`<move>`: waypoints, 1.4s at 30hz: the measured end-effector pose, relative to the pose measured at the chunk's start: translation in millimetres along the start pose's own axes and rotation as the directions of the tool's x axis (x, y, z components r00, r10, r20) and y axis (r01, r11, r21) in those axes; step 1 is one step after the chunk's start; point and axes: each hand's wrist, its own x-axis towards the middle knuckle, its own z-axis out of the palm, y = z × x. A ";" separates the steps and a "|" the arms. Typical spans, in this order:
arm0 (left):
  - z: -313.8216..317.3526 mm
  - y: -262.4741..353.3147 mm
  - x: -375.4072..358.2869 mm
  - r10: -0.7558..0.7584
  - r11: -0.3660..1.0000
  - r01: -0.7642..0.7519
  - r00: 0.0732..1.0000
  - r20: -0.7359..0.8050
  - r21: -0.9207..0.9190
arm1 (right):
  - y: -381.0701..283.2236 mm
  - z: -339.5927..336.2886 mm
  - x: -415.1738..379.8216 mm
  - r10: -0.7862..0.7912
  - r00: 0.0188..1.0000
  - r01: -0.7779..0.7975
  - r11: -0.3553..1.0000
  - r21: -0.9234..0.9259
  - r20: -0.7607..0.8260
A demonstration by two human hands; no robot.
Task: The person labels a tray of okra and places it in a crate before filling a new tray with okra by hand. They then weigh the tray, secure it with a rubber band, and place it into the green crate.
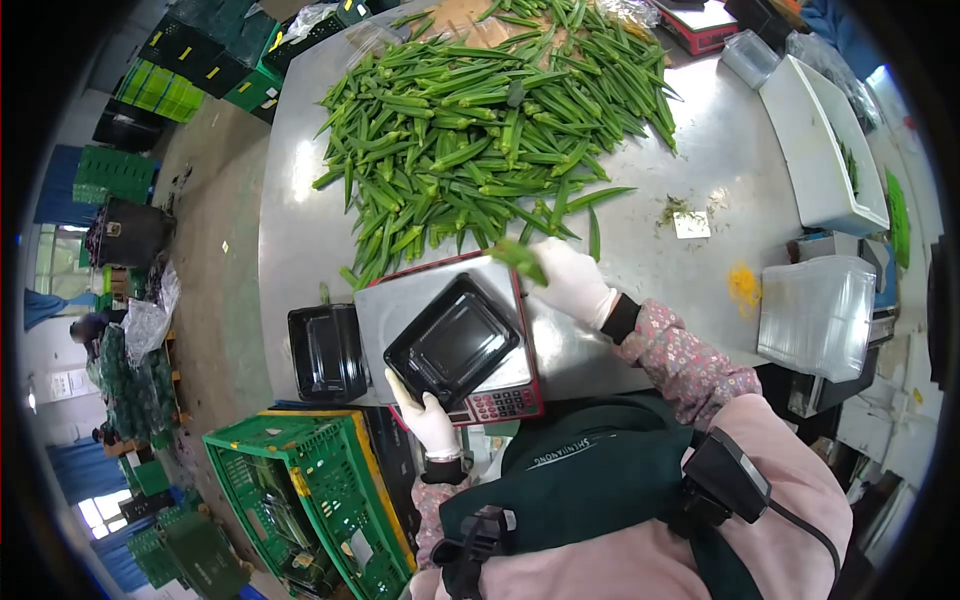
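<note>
I can make out "SHEN" on the apron (600,465). The right hand (570,282) pinches okra (518,260); the left hand (430,427) grips a black tray (455,342).

The okra (519,261) in your right hand (572,282) was too blurred to count. The black tray (452,342) hid part of the scale (377,312) and of your left hand (432,427); the keypad's (505,404) markings were too small to read, and the top edge cropped the okra heap (470,140).

black tray (452,340) askew over scale (376,306), green okra (518,262) in right hand (572,283)
</note>
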 end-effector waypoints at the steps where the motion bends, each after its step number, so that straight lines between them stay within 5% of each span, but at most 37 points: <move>1: 3.7 1.8 2.7 0.019 1.000 -0.019 1.000 0.020 -0.005 | -24.6 -15.7 7.0 -0.116 0.989 0.115 0.993 0.014 0.088; 4: 13.0 1.5 7.2 0.051 0.998 -0.052 0.997 0.057 0.019 | -60.7 -1.0 17.9 -0.438 0.860 0.474 0.876 -0.091 0.261; 6: 16.6 -5.4 9.7 0.067 0.997 -0.069 0.996 0.059 0.030 | -80.7 17.6 19.1 -0.437 0.804 0.535 0.828 -0.169 0.404; 8: 17.7 -9.9 9.8 0.058 0.998 -0.059 0.997 0.044 0.014 | -82.9 17.5 19.5 -0.508 0.829 0.516 0.856 0.030 0.236; 10: 16.8 -11.2 7.0 0.039 0.999 -0.039 0.999 0.020 -0.003 | -67.8 3.6 21.5 -0.344 0.938 0.341 0.911 0.233 -0.029; 11: 15.5 -10.6 6.1 0.046 0.999 -0.047 0.999 0.002 0.009 | -39.1 10.4 20.2 -0.197 0.977 0.206 0.972 0.113 -0.081; 12: 13.2 -10.6 5.6 0.054 0.998 -0.054 0.998 -0.013 0.022 | -27.7 -9.8 20.3 0.099 0.991 -0.096 0.995 0.034 -0.085; 13: 10.3 -12.7 5.5 0.045 0.998 -0.043 0.999 -0.032 0.041 | 6.0 0.7 11.6 0.180 0.913 -0.184 0.983 0.022 -0.367; 15: 10.8 -8.8 5.6 0.019 1.000 -0.018 0.999 -0.049 0.021 | 61.3 8.7 3.8 0.409 0.829 -0.518 0.818 -0.250 -0.381; 17: 11.1 -4.2 5.6 0.031 0.998 -0.029 0.998 -0.058 0.047 | 101.3 27.0 -6.5 0.569 0.767 -0.632 0.749 -0.198 -0.296; 18: 5.7 -5.9 7.5 0.116 0.956 -0.106 0.993 -0.021 0.274 | 117.3 23.7 -7.8 0.705 0.678 -0.734 0.660 -0.158 -0.208; 20: -5.1 -14.2 12.2 0.050 0.951 -0.044 0.999 -0.012 0.305 | 128.9 5.8 -8.8 0.730 0.681 -0.732 0.675 -0.095 -0.061; 22: -0.1 -14.5 13.3 0.131 0.974 -0.101 0.982 -0.138 0.201 | 163.5 -12.7 -21.9 0.703 0.707 -0.704 0.710 0.020 -0.076; 24: 9.4 10.7 10.0 0.289 0.863 -0.180 0.942 -0.169 0.472 | 190.1 -60.6 -25.2 0.770 0.632 -0.657 0.472 0.588 0.088; 26: 27.9 36.9 5.2 0.386 0.806 -0.264 0.913 -0.132 0.529 | 234.8 -152.0 -21.2 0.738 0.673 -0.604 0.586 0.540 -0.049; 28: 55.2 57.0 -1.4 0.452 0.819 -0.382 0.889 -0.069 0.428 | 238.1 -246.6 -23.0 0.595 0.626 -0.207 0.750 0.628 -0.504; 29: 68.4 67.7 -7.1 0.452 0.800 -0.405 0.892 0.000 0.442 | 290.3 -280.4 -27.0 0.577 0.565 -0.062 0.742 0.667 -0.590; 30: 80.1 71.0 -11.3 0.446 0.785 -0.437 0.891 0.088 0.439 | 245.4 -303.3 -9.4 0.664 0.399 0.192 0.614 0.765 -0.633; 32: 119.1 81.9 -20.3 0.438 0.827 -0.492 0.867 0.238 0.272 | 206.9 -336.5 9.9 0.677 0.393 0.268 0.563 0.782 -0.622; 34: 158.2 77.0 -23.0 0.407 0.796 -0.545 0.805 0.432 0.264 | 211.6 -305.4 17.3 0.458 0.667 0.057 0.754 0.654 -0.587; 36: 199.4 71.7 -18.4 0.285 0.902 -0.406 0.817 0.500 0.148 | 182.2 -255.1 36.6 0.377 0.856 -0.156 0.840 0.519 -0.353; 38: 236.1 34.9 -0.8 0.247 0.848 -0.441 0.818 0.519 0.293 | 188.2 -177.9 52.5 0.442 0.893 -0.330 0.774 0.541 -0.088; 39: 253.8 24.8 9.4 0.220 0.838 -0.423 0.839 0.497 0.345 | 185.9 -149.6 59.7 0.283 0.949 -0.230 0.924 0.306 -0.140; 40: 270.0 18.4 19.2 0.191 0.825 -0.402 0.859 0.474 0.396 | 181.7 -126.0 68.9 0.396 0.918 -0.360 0.855 0.372 -0.022; 42: 296.7 12.3 37.3 0.147 0.748 -0.379 0.895 0.421 0.545 | 196.0 -80.6 87.6 0.269 0.955 -0.246 0.954 0.174 -0.125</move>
